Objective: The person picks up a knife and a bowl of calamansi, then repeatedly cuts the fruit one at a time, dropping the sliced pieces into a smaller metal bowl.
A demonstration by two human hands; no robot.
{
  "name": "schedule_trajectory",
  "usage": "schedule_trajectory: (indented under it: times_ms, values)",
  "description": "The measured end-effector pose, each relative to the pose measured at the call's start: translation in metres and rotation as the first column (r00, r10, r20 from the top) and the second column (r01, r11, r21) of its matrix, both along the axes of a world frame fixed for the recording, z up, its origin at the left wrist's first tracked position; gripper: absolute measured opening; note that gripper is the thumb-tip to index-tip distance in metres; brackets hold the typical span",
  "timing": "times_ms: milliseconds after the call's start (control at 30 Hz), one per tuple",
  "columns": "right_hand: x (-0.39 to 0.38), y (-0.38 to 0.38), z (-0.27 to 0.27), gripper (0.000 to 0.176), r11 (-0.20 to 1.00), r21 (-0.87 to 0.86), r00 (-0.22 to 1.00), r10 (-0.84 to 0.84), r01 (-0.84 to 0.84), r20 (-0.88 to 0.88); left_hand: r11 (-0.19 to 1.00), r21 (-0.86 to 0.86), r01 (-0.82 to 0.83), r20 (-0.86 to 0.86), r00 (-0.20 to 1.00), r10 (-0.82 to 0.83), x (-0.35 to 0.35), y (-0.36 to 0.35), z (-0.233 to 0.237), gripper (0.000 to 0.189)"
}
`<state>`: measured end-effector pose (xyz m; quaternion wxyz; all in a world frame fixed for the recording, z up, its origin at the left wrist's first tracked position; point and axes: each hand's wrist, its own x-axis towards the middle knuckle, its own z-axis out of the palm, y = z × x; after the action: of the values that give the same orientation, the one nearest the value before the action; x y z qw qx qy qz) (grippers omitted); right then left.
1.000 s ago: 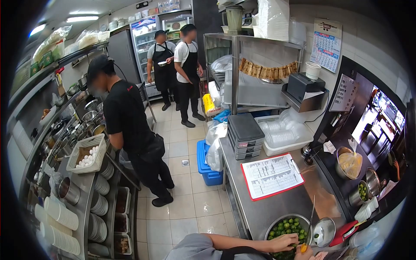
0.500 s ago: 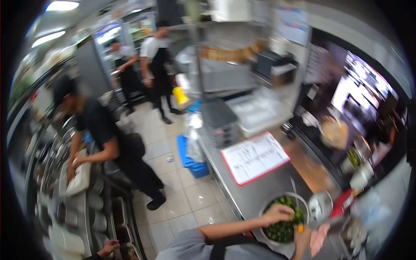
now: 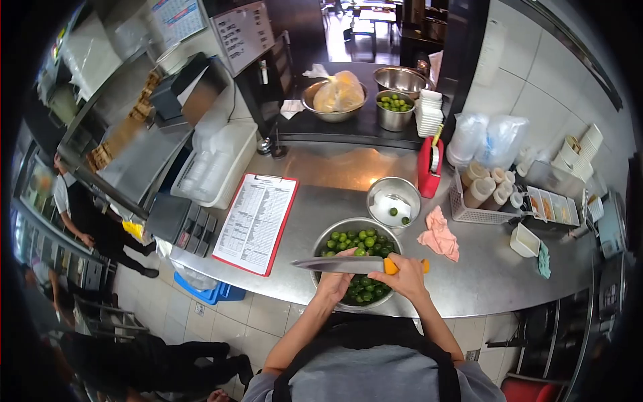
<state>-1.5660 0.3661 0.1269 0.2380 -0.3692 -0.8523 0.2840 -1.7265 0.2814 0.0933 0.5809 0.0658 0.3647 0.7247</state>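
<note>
My right hand (image 3: 407, 280) is closed around the orange handle of a large knife (image 3: 335, 266). Its blade points left, over a metal bowl (image 3: 318, 244) full of small green limes (image 3: 367, 289). At the bowl's left side, my left hand (image 3: 333, 285) has its fingers curled partly behind the blade. What those fingers hold, if anything, is hidden. Just behind the big bowl, a smaller metal bowl (image 3: 379, 207) contains a few limes.
A clipboard (image 3: 254, 224) with a printed sheet lies to the left, a pink cloth (image 3: 439, 233) to the right. Squeeze bottles stand in a basket (image 3: 479, 215) farther right. On the back ledge are a pot of limes (image 3: 395, 120) and a bowl with a plastic bag (image 3: 339, 94). Co-workers stand left.
My view has swung right, from the kitchen aisle to face the counter. The knife blade now shows above the lime bowl; earlier only the orange handle was visible in my right hand.
</note>
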Motion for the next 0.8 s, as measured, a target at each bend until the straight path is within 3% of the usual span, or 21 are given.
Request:
schedule_trajectory:
  times_ms: [433,567,800]
  values:
    - [0.021,0.018,-0.025,0.061,0.997,0.044,0.996,-0.066,0.068,-0.055,0.999,-0.014,0.041,-0.23,0.972,-0.043,0.001,0.004,-0.002,0.022]
    - [0.002,0.007,-0.017,0.062,0.99,0.137,0.997,0.002,0.009,-0.079,0.992,0.001,0.123,-0.144,0.982,-0.122,0.009,0.006,-0.009,0.024]
    - [0.025,0.02,-0.019,0.058,0.994,-0.064,0.996,-0.088,0.088,0.003,0.976,-0.055,0.212,-0.087,0.973,-0.216,-0.005,0.009,0.004,0.027]
